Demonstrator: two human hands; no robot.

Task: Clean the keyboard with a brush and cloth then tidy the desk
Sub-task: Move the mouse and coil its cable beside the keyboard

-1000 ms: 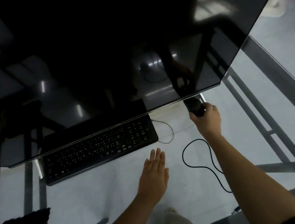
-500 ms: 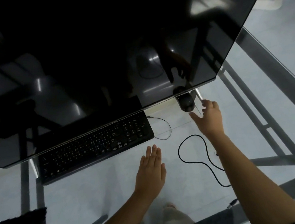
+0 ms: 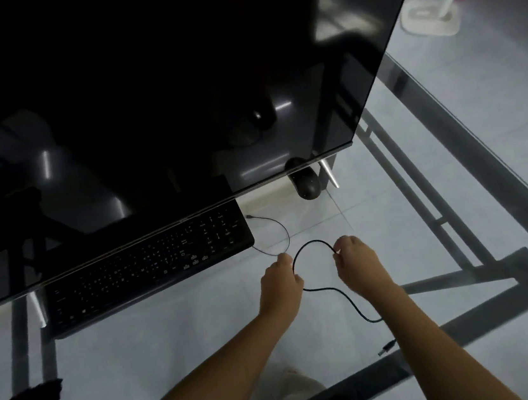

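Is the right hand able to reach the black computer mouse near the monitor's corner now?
Probably yes. Bare glass desk lies between the right hand and the black computer mouse. But its fingers pinch the thin black cable, and the dark monitor's lower edge partly covers the mouse.

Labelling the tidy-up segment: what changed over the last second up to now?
The right hand let go of the mouse, left under the monitor edge, and came back to pinch the black cable. The left hand, flat before, now pinches it too, with a loop of it between them. The keyboard stayed put.
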